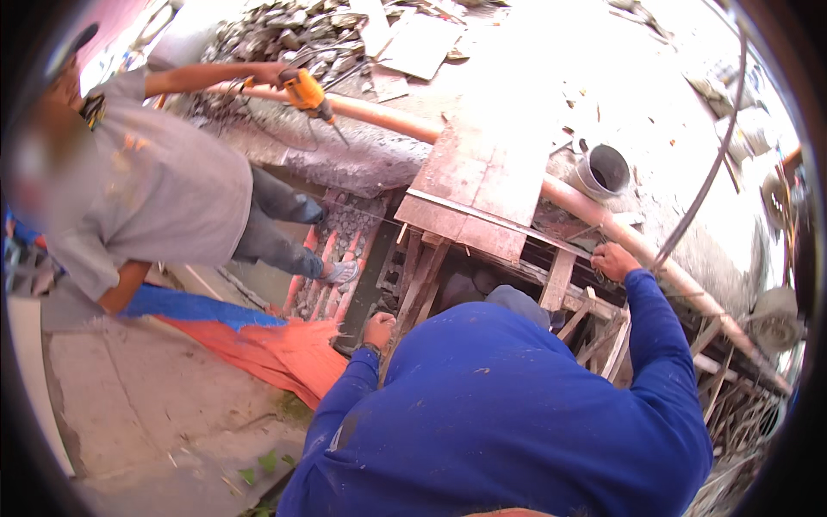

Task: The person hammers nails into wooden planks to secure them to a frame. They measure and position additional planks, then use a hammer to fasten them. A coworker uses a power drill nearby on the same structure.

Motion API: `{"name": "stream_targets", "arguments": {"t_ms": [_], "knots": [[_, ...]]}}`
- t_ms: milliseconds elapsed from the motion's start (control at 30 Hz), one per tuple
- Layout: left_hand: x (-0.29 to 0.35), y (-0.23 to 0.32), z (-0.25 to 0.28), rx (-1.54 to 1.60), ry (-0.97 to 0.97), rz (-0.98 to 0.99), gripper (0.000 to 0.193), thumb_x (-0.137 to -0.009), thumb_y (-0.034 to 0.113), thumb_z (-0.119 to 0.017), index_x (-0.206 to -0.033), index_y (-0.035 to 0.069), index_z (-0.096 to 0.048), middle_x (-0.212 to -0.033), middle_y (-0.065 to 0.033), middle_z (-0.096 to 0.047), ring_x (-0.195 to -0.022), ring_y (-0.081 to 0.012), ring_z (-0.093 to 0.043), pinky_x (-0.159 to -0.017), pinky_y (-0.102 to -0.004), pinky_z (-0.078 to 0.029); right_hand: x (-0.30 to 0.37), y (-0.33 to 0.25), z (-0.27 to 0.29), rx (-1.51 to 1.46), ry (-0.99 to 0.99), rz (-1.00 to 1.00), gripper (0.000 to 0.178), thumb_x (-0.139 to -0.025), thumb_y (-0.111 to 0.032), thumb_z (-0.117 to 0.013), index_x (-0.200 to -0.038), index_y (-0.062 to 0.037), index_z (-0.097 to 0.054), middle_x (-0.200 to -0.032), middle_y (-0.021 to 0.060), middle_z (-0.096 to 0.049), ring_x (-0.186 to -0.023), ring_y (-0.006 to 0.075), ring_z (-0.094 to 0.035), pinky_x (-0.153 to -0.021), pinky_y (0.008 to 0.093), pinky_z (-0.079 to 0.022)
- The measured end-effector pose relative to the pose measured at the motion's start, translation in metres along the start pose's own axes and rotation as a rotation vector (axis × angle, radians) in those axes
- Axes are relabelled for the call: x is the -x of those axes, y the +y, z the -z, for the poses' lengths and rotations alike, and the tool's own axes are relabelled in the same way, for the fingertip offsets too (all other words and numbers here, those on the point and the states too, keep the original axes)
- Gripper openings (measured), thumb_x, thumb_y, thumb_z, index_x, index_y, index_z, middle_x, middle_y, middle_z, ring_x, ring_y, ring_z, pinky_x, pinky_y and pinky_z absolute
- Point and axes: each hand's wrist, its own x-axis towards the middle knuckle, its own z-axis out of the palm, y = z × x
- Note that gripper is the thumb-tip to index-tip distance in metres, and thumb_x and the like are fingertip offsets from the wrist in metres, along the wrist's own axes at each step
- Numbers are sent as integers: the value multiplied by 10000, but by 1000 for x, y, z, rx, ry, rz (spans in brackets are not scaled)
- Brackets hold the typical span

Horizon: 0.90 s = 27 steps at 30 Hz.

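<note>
My left hand (379, 331), with a dark band at the wrist, is closed beside the upright edge of a wooden plank (419, 289). Whatever lies inside its fingers is hidden. Further right, my right hand (613, 260) has its fingers bent and pressed together over the timber framing, just below a pink pipe (573, 196); I cannot make out what it pinches. Between my hands is a timber frame (560, 280) around a dark opening. A broad plywood sheet (465, 177) lies across its far side. My blue sleeves and torso fill the lower middle.
At the left a co-worker holds up a yellow power drill (306, 93) with a long bit. Gravel and red bars (332, 276) lie by the co-worker's feet. Orange and blue tarps (258, 349), a metal bucket (603, 171), a hanging cable (719, 155) and rubble (289, 39) surround the frame.
</note>
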Motion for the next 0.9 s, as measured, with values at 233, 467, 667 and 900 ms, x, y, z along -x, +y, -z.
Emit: {"name": "stream_targets", "arguments": {"t_ms": [233,467,667,900], "knots": [[-3,10,-17,-90,215,-75,215,-885,238,-732,-993,53,-719,-887,-112,-732,-825,-228,-708,-762,-388,-551,-8,28,-20,-145,-156,-33,348,-957,-273,-574,-881,38,-711,-781,134,-682,-760,223,-637,-736,365,-486],[42,-25,-83,-29,134,154,249,-885,279,-710,-1033,82,-749,-1047,-163,-755,-1027,-342,-709,-918,-442,-541,-39,54,11,-198,-324,-79,287,-976,-236,-592,-911,16,-712,-768,16,-640,-727,120,-552,-697,302,-449],[61,-36,-122,-129,121,17,341,-955,315,-614,-864,25,-769,-1015,-218,-729,-983,-400,-693,-863,-505,-554,-66,13,53,-272,-418,-260,290,-1016,-227,-567,-877,-9,-698,-741,18,-618,-639,101,-560,-604,276,-442],[36,-18,-142,124,296,139,212,-872,268,-758,-959,76,-732,-1003,-163,-736,-998,-349,-690,-869,-452,-535,-113,-4,78,-145,-434,-12,288,-1011,-204,-559,-872,8,-697,-776,24,-635,-693,109,-566,-660,289,-447]]}}
